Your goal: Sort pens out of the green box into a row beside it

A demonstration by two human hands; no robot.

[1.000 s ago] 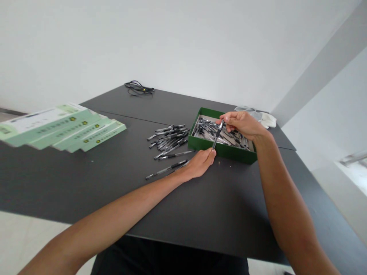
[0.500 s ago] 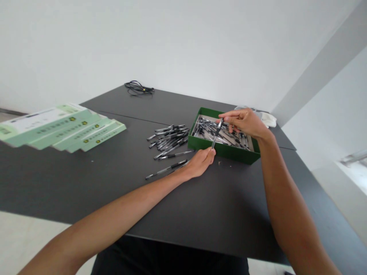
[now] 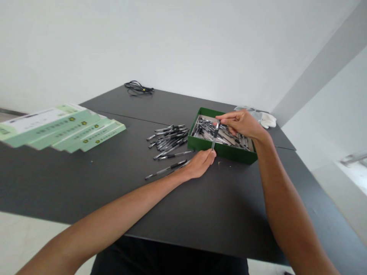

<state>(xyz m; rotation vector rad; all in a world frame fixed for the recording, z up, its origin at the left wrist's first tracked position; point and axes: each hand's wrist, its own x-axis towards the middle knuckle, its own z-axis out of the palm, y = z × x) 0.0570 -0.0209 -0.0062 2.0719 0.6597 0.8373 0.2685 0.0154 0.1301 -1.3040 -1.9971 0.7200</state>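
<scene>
A clear pen with a black grip (image 3: 216, 131) stands tilted between my two hands, in front of the green box. My left hand (image 3: 202, 162) is closed on its lower end, just in front of the box's near wall. At its upper end, the thumb and fingers of my right hand (image 3: 242, 121) pinch the pen above the box. The green box (image 3: 235, 154) holds many loose pens and pen parts (image 3: 202, 128). Left of the box lies a pile of similar pens (image 3: 172, 139) on the dark table. One separate pen (image 3: 165, 170) rests nearer to me, beside my left wrist.
Light green boxes (image 3: 86, 131) lie overlapped in a stepped row at the left. A coiled black cable (image 3: 139, 88) is at the back edge of the dark table (image 3: 186, 214). Behind the green box, at right, lies a white cloth-like item (image 3: 268, 120).
The pen's upper end and my right hand have shifted slightly left, so the pen stands more upright. My left hand has stayed nearly still.
</scene>
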